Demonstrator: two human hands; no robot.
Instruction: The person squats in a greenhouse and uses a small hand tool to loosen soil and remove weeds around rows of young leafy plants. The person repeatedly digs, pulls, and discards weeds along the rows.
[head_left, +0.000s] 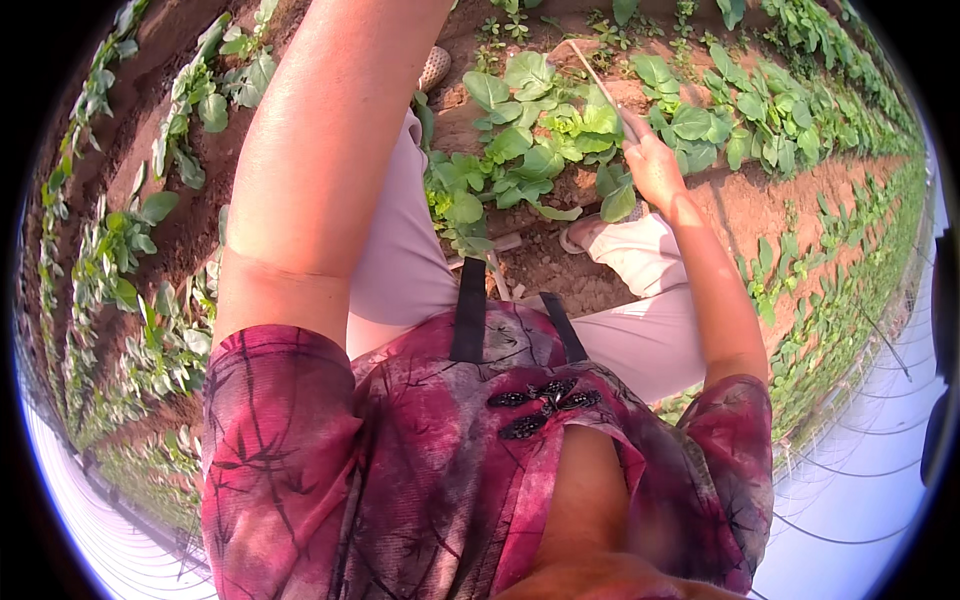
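My right hand (651, 161) is closed around the handle of a slim hand tool (596, 79), seemingly a small hoe or sickle. The tool's shaft points up and to the left, and its bent head lies beyond a clump of leafy green plants (536, 142). Those broad-leaved plants grow in reddish-brown soil between my feet, just left of the hand. My left arm (300, 172) reaches forward past the top of the picture, so my left hand is out of view. Whether the tool's head touches the soil is too small to tell.
My right shoe (585, 229) stands near the clump; another shoe (435, 67) shows beside my left arm. Pale bars (499, 274) lie low between my legs. More crop rows run at left (112, 247) and right (772, 112). Small weeds (517, 26) grow ahead.
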